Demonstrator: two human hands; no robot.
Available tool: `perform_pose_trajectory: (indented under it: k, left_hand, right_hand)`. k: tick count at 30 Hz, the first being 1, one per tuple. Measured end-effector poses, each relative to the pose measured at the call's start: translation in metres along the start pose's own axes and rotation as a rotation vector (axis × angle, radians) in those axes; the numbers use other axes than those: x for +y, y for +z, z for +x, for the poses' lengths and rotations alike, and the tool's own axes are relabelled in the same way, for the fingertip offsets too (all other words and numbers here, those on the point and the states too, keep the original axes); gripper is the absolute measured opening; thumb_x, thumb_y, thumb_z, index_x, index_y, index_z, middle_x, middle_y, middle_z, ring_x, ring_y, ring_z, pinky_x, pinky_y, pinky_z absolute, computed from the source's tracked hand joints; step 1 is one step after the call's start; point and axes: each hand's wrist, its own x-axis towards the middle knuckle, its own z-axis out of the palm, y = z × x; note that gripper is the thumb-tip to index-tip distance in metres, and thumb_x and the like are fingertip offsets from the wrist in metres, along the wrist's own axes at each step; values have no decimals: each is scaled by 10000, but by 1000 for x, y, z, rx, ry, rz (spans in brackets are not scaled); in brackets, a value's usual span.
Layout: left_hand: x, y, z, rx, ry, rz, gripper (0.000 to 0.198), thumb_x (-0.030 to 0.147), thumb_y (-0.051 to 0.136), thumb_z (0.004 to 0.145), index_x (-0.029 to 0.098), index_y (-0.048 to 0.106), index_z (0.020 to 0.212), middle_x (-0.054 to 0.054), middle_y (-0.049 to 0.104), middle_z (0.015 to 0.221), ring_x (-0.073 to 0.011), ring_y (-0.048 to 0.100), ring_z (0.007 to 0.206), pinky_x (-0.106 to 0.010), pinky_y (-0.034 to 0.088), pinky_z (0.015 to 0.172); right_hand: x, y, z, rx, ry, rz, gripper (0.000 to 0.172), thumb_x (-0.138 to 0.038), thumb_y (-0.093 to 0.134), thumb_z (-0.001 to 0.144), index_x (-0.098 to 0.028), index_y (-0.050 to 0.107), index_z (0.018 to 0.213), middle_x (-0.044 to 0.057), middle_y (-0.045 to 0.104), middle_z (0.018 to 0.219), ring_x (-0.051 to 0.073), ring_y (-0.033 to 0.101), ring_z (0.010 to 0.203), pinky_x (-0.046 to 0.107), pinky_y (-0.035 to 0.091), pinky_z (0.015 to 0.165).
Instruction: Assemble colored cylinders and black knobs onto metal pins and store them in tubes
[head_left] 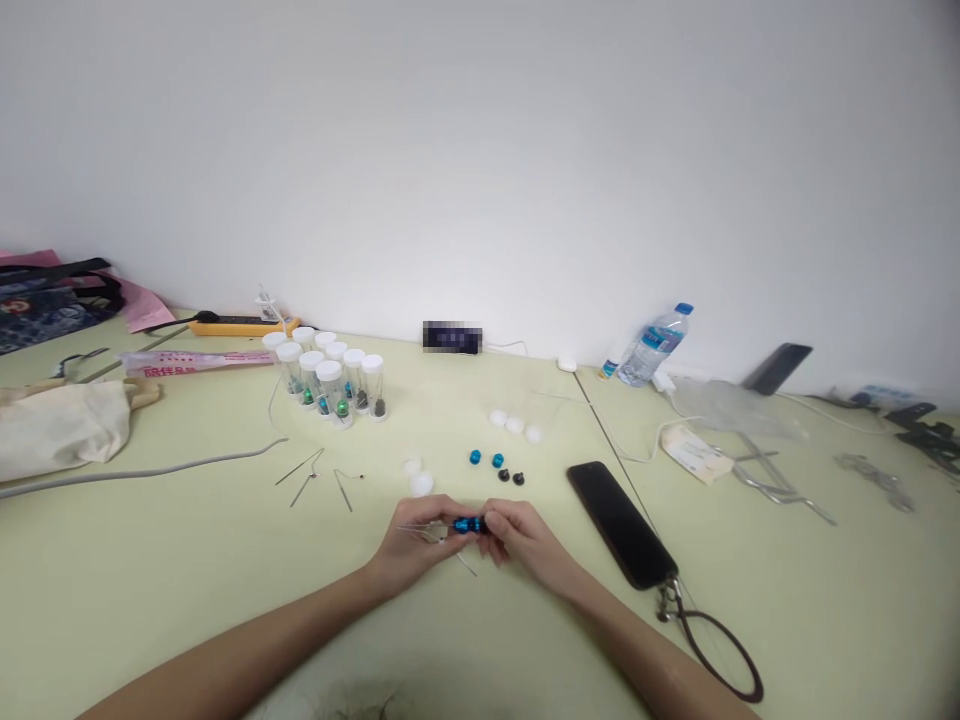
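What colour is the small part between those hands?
The small part is mostly blue, in the head view.

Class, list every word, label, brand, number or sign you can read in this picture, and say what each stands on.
"陪伴…": perhaps, in pink on the plastic wrapper; the rest is unclear.
Water bottle: label too blurred to read.
Small tube: label too small to read.
Pale paper: faint print, unreadable.
Dark box by the wall: pixelated, nothing readable.
No text reads with certainty.
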Motion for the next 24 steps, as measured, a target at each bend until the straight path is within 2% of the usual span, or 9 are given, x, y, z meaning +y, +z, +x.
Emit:
perform_pose_trajectory:
  k: [2, 4, 7, 10, 13, 16, 19, 21, 24]
  left_hand:
    - [-3, 0, 0, 12, -46, -35, 162, 265, 706, 756, 152, 715, 873, -73, 741, 783, -180, 675, 703, -270, 534, 658]
    - [-4, 1, 0, 20, -96, -80, 186, 270, 704, 760, 151, 709, 902, -82, 745, 822, -193, 687, 741, -278, 544, 679]
    - [-4, 2, -1, 6, -113, -95, 190, 263, 710, 754, 151, 709, 907, -83, 747, 843, -201, 694, 769, -288, 550, 710]
    - [-1, 3, -1, -7, -85, -77, 163, 252, 716, 746, 154, 716, 876, -65, 742, 793, -187, 688, 729, -277, 551, 691]
    - [2, 2, 1, 27, -90, -70, 152, 247, 717, 744, 159, 717, 868, -57, 742, 793, -182, 688, 728, -269, 553, 691]
    - [2, 1, 3, 64, -121, -68, 162, 255, 717, 743, 158, 716, 872, -62, 743, 812, -190, 694, 746, -275, 560, 698]
    - [1, 2, 1, 42, -119, -77, 179, 263, 721, 739, 159, 715, 885, -62, 742, 812, -193, 694, 745, -285, 563, 705]
    - [-1, 4, -1, 12, -108, -79, 179, 260, 720, 741, 163, 716, 892, -63, 741, 818, -192, 691, 749, -286, 560, 712]
    - [-2, 4, -2, 6, -99, -78, 165, 250, 713, 750, 164, 717, 891, -61, 739, 813, -187, 688, 750, -280, 556, 712]
  right_hand:
    - [-2, 2, -1, 33, 17, 57, 295, -453, 640, 820, -208, 522, 936, -31, 530, 685, 109, 490, 583, 228, 389, 545]
    - [-3, 4, -1, 74, 12, 114, 481, -424, 758, 713, -255, 456, 1048, -28, 539, 792, 122, 516, 675, 229, 418, 588]
    - [-3, 5, -1, 75, -22, 86, 391, -557, 559, 836, -210, 502, 1006, -14, 536, 717, 122, 493, 620, 243, 401, 573]
    - [-4, 5, 0, 53, -21, 15, 493, -569, 335, 930, -159, 550, 761, 1, 521, 615, 112, 454, 539, 257, 375, 548]
    - [-7, 6, -1, 79, -15, 34, 304, -488, 576, 853, -187, 534, 848, -2, 555, 753, 106, 475, 602, 242, 396, 582]
    - [-8, 5, 0, 141, -25, 86, 443, -425, 745, 724, -247, 473, 1025, 15, 541, 1019, 100, 496, 685, 226, 411, 602]
    - [-2, 3, 0, 124, -25, 69, 361, -548, 514, 868, -199, 520, 958, 23, 570, 869, 101, 478, 598, 233, 378, 548]
    - [2, 2, 0, 80, -13, 41, 471, -573, 347, 927, -164, 543, 802, 11, 556, 680, 104, 456, 534, 242, 350, 527]
    - [3, 3, 0, 49, 7, 40, 401, -527, 419, 924, -170, 506, 764, -12, 544, 638, 86, 423, 492, 229, 316, 503]
